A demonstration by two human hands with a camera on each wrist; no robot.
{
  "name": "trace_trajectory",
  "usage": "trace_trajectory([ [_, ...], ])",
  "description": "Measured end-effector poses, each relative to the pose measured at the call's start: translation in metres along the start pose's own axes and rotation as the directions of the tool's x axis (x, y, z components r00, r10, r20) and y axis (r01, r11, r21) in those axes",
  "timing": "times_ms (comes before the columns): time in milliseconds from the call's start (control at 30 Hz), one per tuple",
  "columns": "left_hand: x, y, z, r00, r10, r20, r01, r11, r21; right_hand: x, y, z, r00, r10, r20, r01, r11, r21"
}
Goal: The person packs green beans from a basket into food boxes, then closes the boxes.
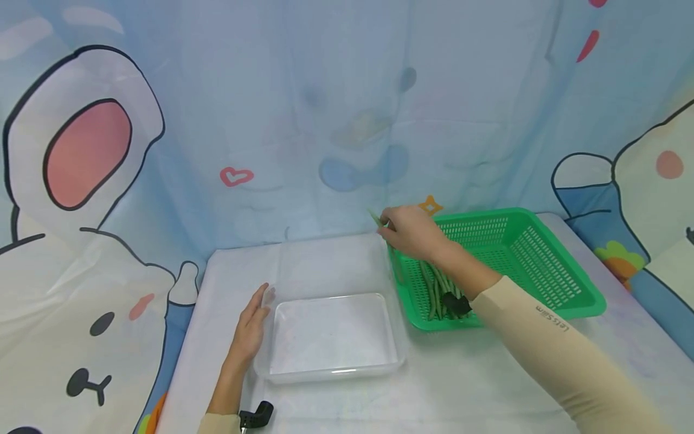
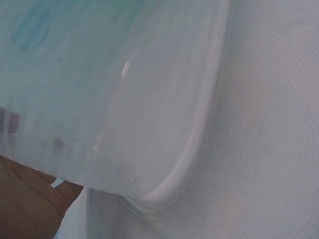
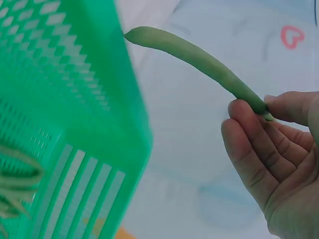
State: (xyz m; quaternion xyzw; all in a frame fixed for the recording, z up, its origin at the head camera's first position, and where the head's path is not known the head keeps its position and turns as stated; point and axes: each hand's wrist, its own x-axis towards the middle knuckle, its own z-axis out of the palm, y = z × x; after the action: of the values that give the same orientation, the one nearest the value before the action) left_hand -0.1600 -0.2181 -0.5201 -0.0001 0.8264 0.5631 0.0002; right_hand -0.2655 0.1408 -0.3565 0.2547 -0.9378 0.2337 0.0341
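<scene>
A single green bean (image 3: 199, 59) is pinched by one end between the thumb and fingertips of my right hand (image 1: 409, 230). The hand is raised over the left rim of the green plastic basket (image 1: 580, 289), and the bean's tip shows past the fingers (image 1: 386, 215). More green beans (image 1: 434, 292) lie inside the basket at its left, partly covered by the right forearm. On the table, a clear plastic container (image 1: 333, 337) stands left of the basket. My left hand (image 1: 249, 328) rests against its left wall with fingers extended; in the left wrist view only part of that hand (image 2: 30, 204) shows.
A pale cloth covers the table (image 1: 461, 386). Behind it hangs a blue printed curtain (image 1: 303, 120) with cartoon figures. The basket's near left corner stands close to the container's right side. A small black device (image 1: 257, 416) sits at the left wrist.
</scene>
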Motion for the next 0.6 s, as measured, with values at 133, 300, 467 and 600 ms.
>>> trace_trajectory([
  [133, 0.0, -0.001, 0.001, 1.0, -0.001, 0.0, 0.001, 1.0, -0.004, 0.0, -0.017, 0.008, 1.0, 0.001, 0.028, -0.005, 0.991, 0.135],
  [300, 0.001, 0.0, 0.002, 1.0, 0.0, 0.003, 0.0, 1.0, -0.003, 0.001, -0.032, 0.019, 0.997, -0.01, 0.08, -0.015, 0.951, 0.309],
  [467, 0.0, 0.001, 0.002, 1.0, -0.001, 0.005, 0.001, 1.0, -0.003, 0.004, -0.045, 0.034, 0.99, -0.022, 0.136, -0.047, 0.873, 0.485],
  [600, -0.001, 0.0, 0.001, 1.0, -0.007, 0.003, 0.007, 1.0, -0.009, 0.005, -0.058, 0.049, 0.985, -0.012, 0.173, -0.088, 0.825, 0.558],
])
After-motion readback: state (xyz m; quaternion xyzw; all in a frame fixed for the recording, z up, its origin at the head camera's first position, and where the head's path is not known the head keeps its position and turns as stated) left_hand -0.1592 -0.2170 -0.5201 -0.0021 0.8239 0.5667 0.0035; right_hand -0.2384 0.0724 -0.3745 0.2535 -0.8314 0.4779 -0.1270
